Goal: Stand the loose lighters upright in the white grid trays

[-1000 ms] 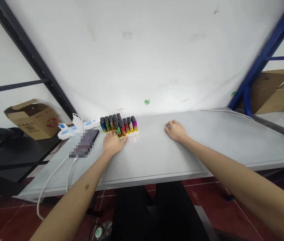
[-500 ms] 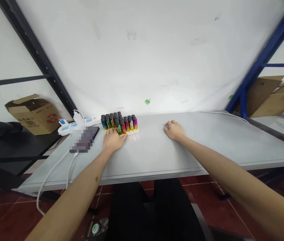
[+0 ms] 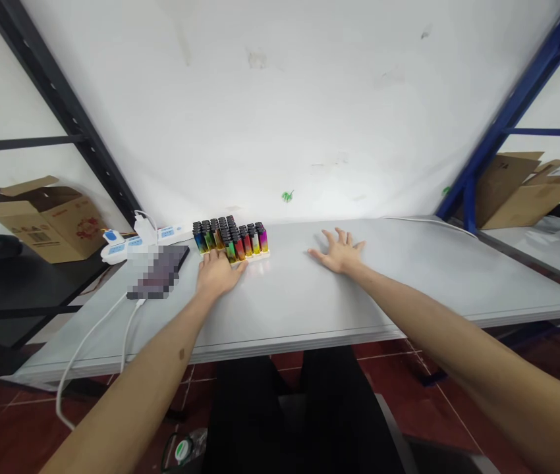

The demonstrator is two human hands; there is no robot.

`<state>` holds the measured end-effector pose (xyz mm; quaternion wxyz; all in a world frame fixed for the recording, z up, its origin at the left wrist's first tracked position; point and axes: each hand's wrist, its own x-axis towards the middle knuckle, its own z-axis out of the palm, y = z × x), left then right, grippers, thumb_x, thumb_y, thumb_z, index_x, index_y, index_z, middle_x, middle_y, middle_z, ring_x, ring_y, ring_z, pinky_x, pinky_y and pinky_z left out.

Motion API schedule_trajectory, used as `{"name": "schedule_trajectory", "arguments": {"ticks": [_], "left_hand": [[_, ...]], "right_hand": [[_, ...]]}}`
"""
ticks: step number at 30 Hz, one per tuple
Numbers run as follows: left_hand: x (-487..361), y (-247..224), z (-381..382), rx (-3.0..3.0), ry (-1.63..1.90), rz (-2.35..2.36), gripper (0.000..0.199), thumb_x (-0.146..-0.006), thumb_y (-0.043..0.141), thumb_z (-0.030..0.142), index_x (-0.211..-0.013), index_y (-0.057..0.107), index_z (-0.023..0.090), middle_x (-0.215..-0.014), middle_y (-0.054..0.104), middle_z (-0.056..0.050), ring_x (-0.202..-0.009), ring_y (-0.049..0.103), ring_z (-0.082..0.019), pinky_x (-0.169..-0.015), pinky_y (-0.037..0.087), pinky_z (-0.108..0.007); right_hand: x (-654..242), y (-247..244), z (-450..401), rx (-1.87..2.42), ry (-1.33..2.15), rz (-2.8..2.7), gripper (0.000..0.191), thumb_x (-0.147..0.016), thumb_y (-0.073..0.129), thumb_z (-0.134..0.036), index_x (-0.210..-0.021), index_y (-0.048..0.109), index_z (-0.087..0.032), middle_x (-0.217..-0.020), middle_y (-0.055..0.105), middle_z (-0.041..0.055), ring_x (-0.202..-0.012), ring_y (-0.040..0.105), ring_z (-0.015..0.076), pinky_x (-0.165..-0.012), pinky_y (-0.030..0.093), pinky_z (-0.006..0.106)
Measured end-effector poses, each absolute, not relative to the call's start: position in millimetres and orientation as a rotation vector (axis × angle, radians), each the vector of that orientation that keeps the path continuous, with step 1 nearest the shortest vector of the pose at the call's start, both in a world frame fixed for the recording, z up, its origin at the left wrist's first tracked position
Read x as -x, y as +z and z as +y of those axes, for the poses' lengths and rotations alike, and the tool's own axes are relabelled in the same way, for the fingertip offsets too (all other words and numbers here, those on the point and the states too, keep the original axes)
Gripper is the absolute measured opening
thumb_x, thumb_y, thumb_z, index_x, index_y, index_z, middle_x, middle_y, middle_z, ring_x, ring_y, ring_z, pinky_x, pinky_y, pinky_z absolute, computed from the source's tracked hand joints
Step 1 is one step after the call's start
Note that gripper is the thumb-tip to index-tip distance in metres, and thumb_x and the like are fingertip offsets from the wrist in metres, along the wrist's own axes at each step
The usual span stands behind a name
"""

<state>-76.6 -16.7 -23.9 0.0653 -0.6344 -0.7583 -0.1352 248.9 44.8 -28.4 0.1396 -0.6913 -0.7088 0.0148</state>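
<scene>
A compact block of upright lighters [image 3: 243,243] with black tops and bright, many-coloured bodies stands in a low white tray [image 3: 260,256], left of the middle of the table. At the tray's front left lies my left hand [image 3: 215,275], palm down, fingers stretched forward against it and thumb apart along its front edge. Its fingertips partly cover the tray and the nearest lighters; no lighter shows in its grasp. Further right, my right hand [image 3: 342,253] is open over the bare grey tabletop [image 3: 280,303], fingers spread wide and holding nothing.
A dark phone-like device [image 3: 164,271], partly pixelated, lies left of my left hand, with white cables [image 3: 89,332] running off the front edge. Behind it sits a white power strip [image 3: 126,248]. Cardboard boxes stand on the left [image 3: 45,220] and right [image 3: 522,191]. A wall [image 3: 280,99] rises behind.
My right hand has gone from curled fingers to widely spread ones. My left hand stays by the lighter tray. The whole view has shifted slightly.
</scene>
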Motion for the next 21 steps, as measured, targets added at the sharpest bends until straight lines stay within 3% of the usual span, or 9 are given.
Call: {"name": "schedule_trajectory", "arguments": {"ticks": [3, 7, 10, 14, 21], "left_hand": [[76.1, -23.3, -17.2, 1.915, -0.423, -2.282, 0.074, -0.089, 0.045, 0.065, -0.129, 0.058, 0.005, -0.129, 0.058, -0.025, -0.129, 0.049, -0.04, -0.109, 0.042, -0.049], [77.0, -23.5, -16.3, 1.918, -0.424, -2.282, 0.073, -0.089, 0.045, 0.065, -0.13, 0.058, 0.007, -0.13, 0.058, -0.025, -0.13, 0.049, -0.041, -0.108, 0.043, -0.05], [78.6, -24.6, -15.1, 1.917, -0.409, -2.274, 0.073, -0.089, 0.044, 0.065, -0.13, 0.058, 0.006, -0.13, 0.058, -0.025, -0.13, 0.049, -0.041, -0.107, 0.043, -0.05], [79.4, -24.7, -14.9, 1.907, -0.394, -2.279, 0.073, -0.089, 0.045, 0.065, -0.129, 0.058, 0.006, -0.129, 0.058, -0.025, -0.129, 0.049, -0.041, -0.108, 0.043, -0.05], [77.9, -21.7, -16.5, 1.905, -0.374, -2.275, 0.072, -0.09, 0.046, 0.064, -0.128, 0.058, 0.005, -0.129, 0.057, -0.026, -0.129, 0.05, -0.041, -0.108, 0.044, -0.05]], "right_hand": [[-249.0, -28.1, 45.0, 2.057, 0.066, -2.024, 0.1, -0.079, 0.029, -0.092, -0.162, 0.021, -0.037, -0.172, 0.007, 0.0116, -0.153, 0.01, 0.0509, -0.107, 0.008, 0.084], [-248.6, -26.5, 44.6, 2.08, 0.061, -2.005, 0.101, -0.079, 0.028, -0.092, -0.162, 0.018, -0.036, -0.172, 0.006, 0.0116, -0.152, 0.014, 0.0503, -0.109, 0.014, 0.081], [-247.9, -24.2, 44.6, 2.084, 0.062, -2.027, 0.091, -0.083, 0.032, -0.086, -0.158, 0.03, -0.036, -0.168, 0.018, 0.0123, -0.147, 0.026, 0.0461, -0.108, 0.022, 0.075], [-248.0, -22.5, 46.2, 2.091, 0.106, -2.111, 0.078, -0.085, 0.037, -0.079, -0.148, 0.046, -0.034, -0.156, 0.04, 0.0135, -0.138, 0.038, 0.043, -0.107, 0.022, 0.076], [-249.0, -25.6, 47.9, 2.069, 0.092, -2.098, 0.078, -0.084, 0.038, -0.079, -0.147, 0.047, -0.033, -0.155, 0.042, 0.0123, -0.137, 0.037, 0.0427, -0.107, 0.02, 0.077]]}}
